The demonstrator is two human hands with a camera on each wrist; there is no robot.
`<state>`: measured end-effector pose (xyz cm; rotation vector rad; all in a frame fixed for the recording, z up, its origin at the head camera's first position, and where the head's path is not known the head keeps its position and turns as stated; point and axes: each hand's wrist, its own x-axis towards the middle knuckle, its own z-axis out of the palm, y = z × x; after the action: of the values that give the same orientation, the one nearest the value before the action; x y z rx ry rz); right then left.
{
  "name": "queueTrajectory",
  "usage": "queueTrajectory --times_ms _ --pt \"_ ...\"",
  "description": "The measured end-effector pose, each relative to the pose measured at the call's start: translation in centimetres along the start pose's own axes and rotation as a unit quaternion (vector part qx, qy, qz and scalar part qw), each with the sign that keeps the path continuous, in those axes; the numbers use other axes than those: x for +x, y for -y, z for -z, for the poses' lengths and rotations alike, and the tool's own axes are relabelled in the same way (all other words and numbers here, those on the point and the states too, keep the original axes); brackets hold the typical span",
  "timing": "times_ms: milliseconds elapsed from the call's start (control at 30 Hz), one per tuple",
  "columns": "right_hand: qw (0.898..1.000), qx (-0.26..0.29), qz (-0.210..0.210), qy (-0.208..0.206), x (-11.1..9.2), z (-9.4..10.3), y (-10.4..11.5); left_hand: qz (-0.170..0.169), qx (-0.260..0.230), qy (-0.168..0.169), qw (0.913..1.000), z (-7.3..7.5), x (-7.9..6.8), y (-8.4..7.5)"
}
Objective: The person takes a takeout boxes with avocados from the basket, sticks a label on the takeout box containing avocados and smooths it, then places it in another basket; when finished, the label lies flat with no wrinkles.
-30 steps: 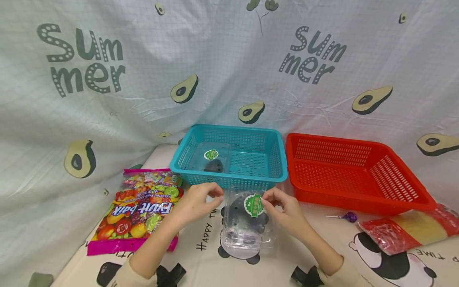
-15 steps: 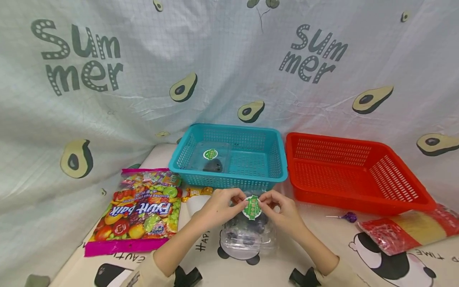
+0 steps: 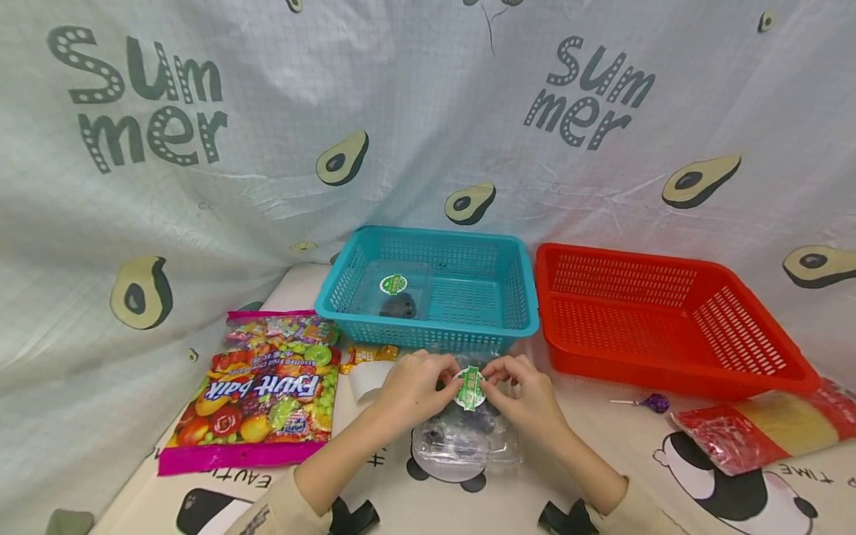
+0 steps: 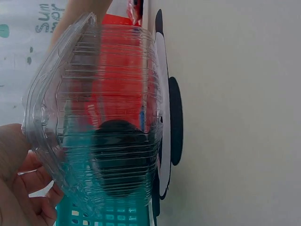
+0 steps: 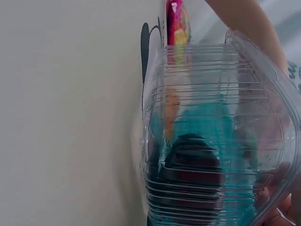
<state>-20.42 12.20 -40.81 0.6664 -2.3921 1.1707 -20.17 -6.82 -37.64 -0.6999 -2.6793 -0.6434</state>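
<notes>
A clear plastic clamshell box lies on the table in front of me, with a dark rounded thing inside, its kind not clear. Over the lid's far part, a round green and white sticker is between my hands. My left hand pinches its left edge between thumb and forefinger. On the opposite edge, thumb and forefinger of my right hand pinch it too. Whether the sticker touches the lid is hard to tell. Both wrist views show the ribbed box side-on, with fingers near its lid.
Behind the box stands a teal basket holding another stickered clear box. To its right is a red basket. A fruit candy bag and white paper lie left; a lollipop and red-yellow packet lie right.
My left hand has moved right, from beside the box onto the sticker's left edge, uncovering the white paper. The sticker has shifted slightly left with my right hand.
</notes>
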Motion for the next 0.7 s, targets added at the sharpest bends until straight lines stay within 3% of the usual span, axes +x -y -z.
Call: queueTrajectory --times_ms 300,567,700 --pt "0.999 -0.037 -0.004 -0.002 -0.04 -0.06 0.37 -0.024 0.031 -0.025 0.9989 -0.32 0.10 0.06" --pt "0.998 -0.058 0.028 0.023 0.16 0.04 0.01 -0.027 0.056 -0.035 0.9974 -0.40 -0.12 0.03" --pt "0.995 -0.069 0.057 0.043 0.05 0.41 0.00 -0.069 0.047 -0.032 0.9960 -0.31 -0.63 0.22"
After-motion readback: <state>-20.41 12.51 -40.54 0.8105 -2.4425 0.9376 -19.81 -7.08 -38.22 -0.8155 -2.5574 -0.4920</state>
